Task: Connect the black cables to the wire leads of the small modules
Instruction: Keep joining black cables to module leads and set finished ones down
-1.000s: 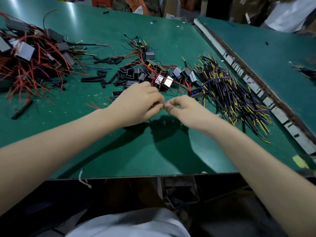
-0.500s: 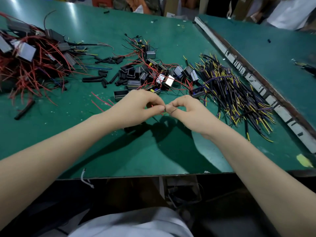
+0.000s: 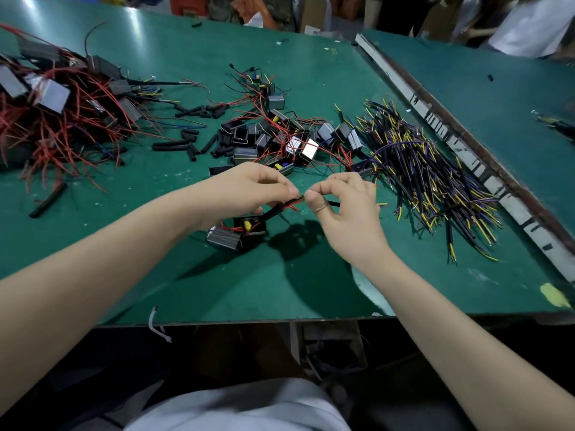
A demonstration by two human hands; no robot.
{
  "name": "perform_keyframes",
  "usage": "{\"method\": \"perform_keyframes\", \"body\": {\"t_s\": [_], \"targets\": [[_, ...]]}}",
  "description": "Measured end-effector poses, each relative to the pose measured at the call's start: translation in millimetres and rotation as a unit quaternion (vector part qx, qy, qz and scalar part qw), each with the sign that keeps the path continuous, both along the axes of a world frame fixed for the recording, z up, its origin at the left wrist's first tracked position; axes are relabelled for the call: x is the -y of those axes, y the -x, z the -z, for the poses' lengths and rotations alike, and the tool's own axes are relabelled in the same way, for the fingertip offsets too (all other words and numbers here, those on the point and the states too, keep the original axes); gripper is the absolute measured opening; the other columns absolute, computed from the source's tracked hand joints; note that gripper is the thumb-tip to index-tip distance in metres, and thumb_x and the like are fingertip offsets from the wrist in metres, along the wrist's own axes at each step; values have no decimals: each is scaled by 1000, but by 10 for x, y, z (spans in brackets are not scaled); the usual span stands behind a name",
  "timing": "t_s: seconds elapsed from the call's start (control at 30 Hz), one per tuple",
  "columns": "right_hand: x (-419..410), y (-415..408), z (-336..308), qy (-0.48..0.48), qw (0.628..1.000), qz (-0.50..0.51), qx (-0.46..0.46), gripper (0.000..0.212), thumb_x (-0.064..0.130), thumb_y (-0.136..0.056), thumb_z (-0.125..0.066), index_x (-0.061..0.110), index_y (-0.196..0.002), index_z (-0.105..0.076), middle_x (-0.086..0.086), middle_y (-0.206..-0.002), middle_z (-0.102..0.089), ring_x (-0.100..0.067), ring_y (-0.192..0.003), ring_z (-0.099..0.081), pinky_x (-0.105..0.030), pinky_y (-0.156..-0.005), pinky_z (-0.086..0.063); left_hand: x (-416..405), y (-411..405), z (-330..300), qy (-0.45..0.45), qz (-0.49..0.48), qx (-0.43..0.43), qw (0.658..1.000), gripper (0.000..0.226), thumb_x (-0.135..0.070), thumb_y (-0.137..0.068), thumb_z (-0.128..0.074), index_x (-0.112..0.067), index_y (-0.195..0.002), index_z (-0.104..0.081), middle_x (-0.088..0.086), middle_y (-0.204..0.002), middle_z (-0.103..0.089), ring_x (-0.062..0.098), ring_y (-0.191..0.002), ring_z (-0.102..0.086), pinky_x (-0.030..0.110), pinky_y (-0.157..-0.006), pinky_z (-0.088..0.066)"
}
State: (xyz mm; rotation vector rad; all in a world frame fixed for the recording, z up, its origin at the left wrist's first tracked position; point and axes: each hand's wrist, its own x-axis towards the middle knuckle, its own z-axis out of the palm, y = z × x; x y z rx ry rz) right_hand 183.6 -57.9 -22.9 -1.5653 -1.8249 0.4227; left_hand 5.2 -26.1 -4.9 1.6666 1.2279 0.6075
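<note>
Left hand (image 3: 249, 189) pinches the module's red lead (image 3: 291, 206); right hand (image 3: 342, 200) pinches a black cable (image 3: 331, 203). Bare ends meet, so best twist tight, fingertips close.

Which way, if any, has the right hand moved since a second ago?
No. The right hand still pinches the black cable in front of the shiny-topped module, fingertip to fingertip with the left hand, which pinches the wire leads.

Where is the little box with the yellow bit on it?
Head view: the small module sits on the green table, just below the left hand.
</note>
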Motion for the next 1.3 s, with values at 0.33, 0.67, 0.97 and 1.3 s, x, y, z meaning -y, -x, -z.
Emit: {"method": "perform_keyframes", "body": {"t_s": [0.33,0.67,0.97,1.3], "targets": [[91,94,-25,71,974,-32,-213,12,32,-94,-55,37,-83,-58,3,-109,-58,-16,-113,-50,-29,-98,-37,58,10,-22,-46,32,71,996,8,-26,-86,-66,-28,-79,-69,3,-75,-56,22,-73,-36,36,-65,-28],[70,38,44,61,981,-55,-176,11,32,-94,-54,38,-85,-56,3,-107,-55,-19,-112,-48,-27,-97,-35,58,-7,20,-57,22,49,997,5,-26,-84,-68,-28,-80,-70,-15,-64,-57,7,-54,-39,17,-49,-31],[31,81,132,102,984,-45,-140,28,32,-100,-43,26,-78,-59,-1,-98,-53,-23,-105,-48,-41,-99,-37,162,-50,71,-465,62,-152,870,10,-8,-85,-61,-7,-91,-69,7,-88,-62,25,-79,-59,39,-72,-50],[-42,-38,-23,221,937,-111,-248,21,24,-96,-53,27,-80,-66,31,-72,-65,22,-70,-54,-2,-64,-39,101,9,154,-514,51,-146,844,11,-4,-88,-61,-8,-92,-70,7,-87,-67,34,-75,-58,48,-67,-44]]}}
